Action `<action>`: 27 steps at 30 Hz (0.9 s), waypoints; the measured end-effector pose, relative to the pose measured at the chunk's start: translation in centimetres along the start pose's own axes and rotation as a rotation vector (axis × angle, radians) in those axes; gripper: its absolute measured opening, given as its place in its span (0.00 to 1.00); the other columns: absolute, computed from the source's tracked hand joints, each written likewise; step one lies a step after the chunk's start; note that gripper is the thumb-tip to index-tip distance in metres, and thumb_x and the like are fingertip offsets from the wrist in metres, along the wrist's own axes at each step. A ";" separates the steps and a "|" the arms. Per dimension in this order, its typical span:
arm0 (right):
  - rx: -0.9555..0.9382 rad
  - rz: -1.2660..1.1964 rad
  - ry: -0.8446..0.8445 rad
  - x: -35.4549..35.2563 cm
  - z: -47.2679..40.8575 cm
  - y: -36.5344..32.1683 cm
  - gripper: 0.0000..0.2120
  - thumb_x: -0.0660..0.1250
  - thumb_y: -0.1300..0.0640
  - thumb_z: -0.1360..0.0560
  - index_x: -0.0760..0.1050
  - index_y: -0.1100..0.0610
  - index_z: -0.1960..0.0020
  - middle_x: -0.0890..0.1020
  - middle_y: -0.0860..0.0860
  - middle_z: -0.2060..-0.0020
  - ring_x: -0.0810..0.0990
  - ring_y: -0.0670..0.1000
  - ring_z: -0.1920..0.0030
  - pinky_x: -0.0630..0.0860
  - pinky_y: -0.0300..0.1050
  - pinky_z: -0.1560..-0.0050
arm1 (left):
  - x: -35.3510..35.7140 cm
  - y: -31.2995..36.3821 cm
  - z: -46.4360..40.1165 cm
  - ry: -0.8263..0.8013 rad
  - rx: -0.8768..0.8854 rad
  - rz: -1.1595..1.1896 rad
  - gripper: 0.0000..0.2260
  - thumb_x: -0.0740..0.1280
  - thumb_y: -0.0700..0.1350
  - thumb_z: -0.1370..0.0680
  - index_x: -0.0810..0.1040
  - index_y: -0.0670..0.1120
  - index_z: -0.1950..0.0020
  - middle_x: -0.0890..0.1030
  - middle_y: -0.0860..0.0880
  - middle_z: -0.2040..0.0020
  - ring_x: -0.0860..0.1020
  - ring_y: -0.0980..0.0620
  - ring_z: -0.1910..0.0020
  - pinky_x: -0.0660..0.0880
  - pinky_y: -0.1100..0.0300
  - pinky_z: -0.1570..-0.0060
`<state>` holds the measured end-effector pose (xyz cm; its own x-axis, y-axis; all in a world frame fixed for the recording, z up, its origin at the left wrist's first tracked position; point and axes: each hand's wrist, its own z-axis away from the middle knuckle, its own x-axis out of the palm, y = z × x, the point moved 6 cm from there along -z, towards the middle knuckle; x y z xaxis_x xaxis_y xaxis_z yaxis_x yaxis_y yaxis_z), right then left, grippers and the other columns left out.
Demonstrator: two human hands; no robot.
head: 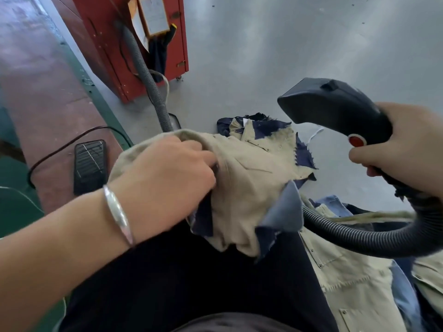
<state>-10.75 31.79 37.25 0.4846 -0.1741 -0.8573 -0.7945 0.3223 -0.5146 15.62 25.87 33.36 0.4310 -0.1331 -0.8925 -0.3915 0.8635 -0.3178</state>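
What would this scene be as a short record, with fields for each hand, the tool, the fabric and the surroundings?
Left hand: grips a beige garment piece with navy edges; silver bracelet on the wrist
Right hand: holds the black nozzle by its handle, thumb beside its red button
Hose: dark, corrugated, runs from the handle
Tool position: raised, apart from the fabric
Surroundings: more beige garments at the right; red cabinet on the grey floor

garment (251, 178) between left hand (167, 178) and nozzle (335, 109), phone (90, 165) left
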 end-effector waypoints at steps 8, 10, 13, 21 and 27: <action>0.010 -0.048 0.028 -0.2 0.4 1.1 0.17 0.65 0.45 0.46 0.75 0.37 0.57 0.81 0.48 0.76 0.79 0.50 0.81 0.74 0.45 0.83 | -0.2 4.5 0.8 0.048 -0.320 0.396 0.38 0.31 0.76 0.34 0.64 0.48 0.54 0.73 0.50 0.70 0.77 0.45 0.60 0.55 0.36 0.33; 0.004 -0.045 0.024 0.1 0.5 1.1 0.18 0.64 0.45 0.47 0.75 0.37 0.57 0.81 0.48 0.75 0.80 0.50 0.80 0.74 0.46 0.83 | 0.1 5.6 -0.9 0.006 -0.373 0.443 0.39 0.30 0.76 0.36 0.64 0.46 0.62 0.64 0.50 0.74 0.76 0.45 0.64 0.64 0.38 0.40; -0.001 -0.040 0.008 0.4 0.6 1.0 0.18 0.64 0.44 0.47 0.74 0.38 0.56 0.81 0.46 0.75 0.80 0.48 0.80 0.73 0.44 0.83 | 0.1 6.0 -3.3 -0.012 -0.406 0.478 0.38 0.37 0.75 0.31 0.69 0.44 0.67 0.63 0.48 0.72 0.68 0.48 0.69 0.67 0.56 0.63; -0.007 -0.041 0.021 0.2 0.8 1.5 0.19 0.65 0.43 0.46 0.74 0.37 0.55 0.82 0.44 0.74 0.79 0.47 0.80 0.78 0.51 0.81 | 0.5 3.8 -5.9 -0.025 -0.336 0.592 0.47 0.24 0.67 0.35 0.77 0.53 0.41 0.71 0.49 0.71 0.67 0.51 0.73 0.59 0.59 0.71; -0.015 -0.028 0.009 0.0 1.1 1.5 0.19 0.65 0.43 0.45 0.74 0.35 0.53 0.81 0.40 0.73 0.78 0.46 0.82 0.72 0.39 0.81 | 0.5 3.8 -2.9 0.198 -0.553 0.452 0.26 0.55 0.68 0.26 0.59 0.48 0.69 0.71 0.49 0.68 0.70 0.48 0.65 0.59 0.58 0.67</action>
<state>-11.55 33.27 36.44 0.5037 -0.1916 -0.8424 -0.7858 0.3035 -0.5389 11.98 27.69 30.72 -0.0031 0.0471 -0.9989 -0.8711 0.4904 0.0259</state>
